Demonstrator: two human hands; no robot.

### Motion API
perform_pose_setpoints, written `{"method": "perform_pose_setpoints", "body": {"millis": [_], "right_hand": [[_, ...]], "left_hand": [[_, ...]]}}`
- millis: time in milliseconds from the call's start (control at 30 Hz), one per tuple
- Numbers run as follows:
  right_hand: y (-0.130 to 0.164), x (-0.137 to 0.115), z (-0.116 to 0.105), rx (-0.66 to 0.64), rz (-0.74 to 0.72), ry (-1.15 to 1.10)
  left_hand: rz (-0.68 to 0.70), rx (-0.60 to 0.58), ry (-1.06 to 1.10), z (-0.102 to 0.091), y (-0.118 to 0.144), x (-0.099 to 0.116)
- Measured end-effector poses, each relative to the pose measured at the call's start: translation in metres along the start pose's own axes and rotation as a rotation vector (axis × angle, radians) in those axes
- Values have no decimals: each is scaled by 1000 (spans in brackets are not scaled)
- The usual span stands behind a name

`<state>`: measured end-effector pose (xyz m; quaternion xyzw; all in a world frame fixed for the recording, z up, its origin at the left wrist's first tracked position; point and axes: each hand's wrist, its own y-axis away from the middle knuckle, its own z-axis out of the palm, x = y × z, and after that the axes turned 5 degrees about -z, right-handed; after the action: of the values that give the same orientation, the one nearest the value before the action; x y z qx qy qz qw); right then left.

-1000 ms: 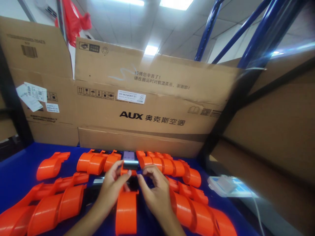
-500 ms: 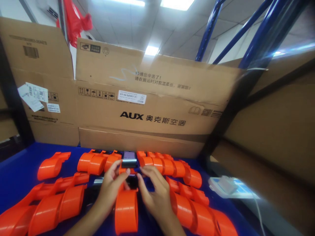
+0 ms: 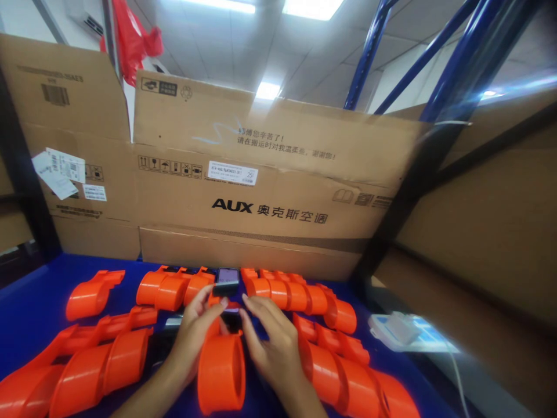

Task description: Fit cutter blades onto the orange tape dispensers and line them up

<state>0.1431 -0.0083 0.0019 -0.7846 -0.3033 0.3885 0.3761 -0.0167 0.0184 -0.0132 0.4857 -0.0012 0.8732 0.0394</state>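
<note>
My left hand [image 3: 201,316] is closed on an orange plastic part with a wide ring [image 3: 221,374], its thumb and fingers at the narrow upper end. The ring hangs toward me and its opening faces right. My right hand [image 3: 272,334] is beside the part's upper end, thumb and index fingertip apart with nothing visible between them. A small dark piece with a shiny face [image 3: 230,313] lies between the hands; I cannot tell whether it belongs to the part. Just beyond the fingers is a phone-like device with a lit screen [image 3: 228,276].
Similar orange parts stand in rows on the blue surface [image 3: 35,290], at left [image 3: 87,371], back right [image 3: 296,293] and front right [image 3: 357,377]. A cardboard sheet [image 3: 183,197] walls the back. At right are a white power strip [image 3: 409,334] and a dark rack post [image 3: 387,215].
The orange ring has turned slightly, showing more of its opening on the right. My right fingertips have parted and drawn back a little from the part.
</note>
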Motion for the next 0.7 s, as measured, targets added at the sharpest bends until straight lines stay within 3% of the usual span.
{"method": "perform_pose_setpoints", "body": {"millis": [100,200,300,433,567,700], "right_hand": [[-1,-2,-1,58,135,-108],[-2,2,-3,134,346,-311],[-3,10,-5,35,487,-546],[-4,17,-7,-114,538,-715],[-5,13,-5,-58,550,-699],[-6,7,2,-85,532,-674]], "left_hand": [[-42,-32,10,-3,-4,-1],[-126,-157,-29,-3,-1,-2],[-175,-289,-23,3,6,-4],[-237,-372,38,11,19,-3],[-249,-373,45,15,26,-1],[-292,-328,-21,11,24,-6]]}}
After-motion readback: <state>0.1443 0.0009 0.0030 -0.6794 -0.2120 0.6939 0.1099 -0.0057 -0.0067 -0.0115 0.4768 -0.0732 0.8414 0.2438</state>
